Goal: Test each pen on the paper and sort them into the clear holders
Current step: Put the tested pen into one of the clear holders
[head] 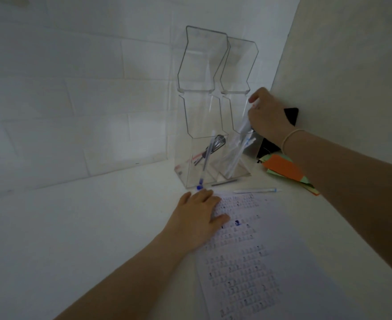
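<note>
Right hand (268,116) fingers (255,98) pinch a clear pen (244,128) over the right holder (239,72); left hand (197,218) fingers lie spread on the paper (271,262).

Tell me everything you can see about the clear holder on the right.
The right clear holder is a tall see-through plastic stand with a stepped back panel and a low pocket. It stands upright on the white table, against the left holder. Several pale pens lean inside. The right hand grips a pen at its opening.

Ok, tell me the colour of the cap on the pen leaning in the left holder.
Blue: the cap at its lower end, clearest in the head view.
</note>
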